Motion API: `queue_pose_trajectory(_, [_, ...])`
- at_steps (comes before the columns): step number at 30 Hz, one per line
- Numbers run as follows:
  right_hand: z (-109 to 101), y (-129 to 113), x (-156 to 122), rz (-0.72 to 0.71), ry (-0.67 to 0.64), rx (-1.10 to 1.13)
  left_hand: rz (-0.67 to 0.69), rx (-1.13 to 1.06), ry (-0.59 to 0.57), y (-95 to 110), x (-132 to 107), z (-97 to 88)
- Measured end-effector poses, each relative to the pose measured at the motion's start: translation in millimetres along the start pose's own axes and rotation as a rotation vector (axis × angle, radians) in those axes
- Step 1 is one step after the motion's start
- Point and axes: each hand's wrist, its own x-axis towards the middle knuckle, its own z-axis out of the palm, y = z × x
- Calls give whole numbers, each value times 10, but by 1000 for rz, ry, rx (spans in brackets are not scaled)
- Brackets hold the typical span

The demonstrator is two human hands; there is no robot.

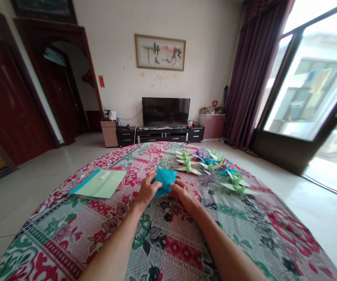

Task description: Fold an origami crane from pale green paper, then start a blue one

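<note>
A partly folded teal paper (165, 178) rests on the patterned floral cloth (168, 242) that covers the table. My left hand (147, 190) pinches its left edge with curled fingers. My right hand (183, 194) presses on its lower right edge, fingers bent over the paper. Both forearms reach in from the bottom of the view.
A stack of flat coloured paper sheets (101, 182), green on top, lies to the left. Several folded paper cranes (211, 166) in green, purple and teal stand at the right rear of the table. Beyond are a TV (165, 111) on a low cabinet, dark wooden doors and a large window.
</note>
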Motion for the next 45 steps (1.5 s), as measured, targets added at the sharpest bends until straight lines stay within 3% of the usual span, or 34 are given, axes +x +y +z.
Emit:
queue_pose_trajectory(4, [24, 14, 5, 24, 28, -3, -31, -106, 47, -3, 2, 13])
queue_pose_trajectory(11, [112, 24, 4, 47, 91, 34, -184, -483, 174, -34, 90, 77])
queue_pose_trajectory(15, [123, 47, 28, 75, 199, 165, -245, -671, 255, -38, 114, 65])
queue_pose_trajectory(18, [87, 81, 66, 64, 287, 310, -392, -643, 321, -84, 78, 82])
queue_pose_trajectory(22, [54, 105, 89, 24, 320, 423, -534, -561, 161, -104, 4, 171])
queue_pose_trajectory(25, [77, 89, 69, 29, 305, 422, -520, -537, 89, -69, -26, 235])
queue_pose_trajectory(36, [129, 87, 30, 19, 228, 293, -357, -273, 200, -107, 16, 236])
queue_pose_trajectory(45, [115, 88, 33, 19, 223, 289, -330, -430, 161, -112, 3, 221])
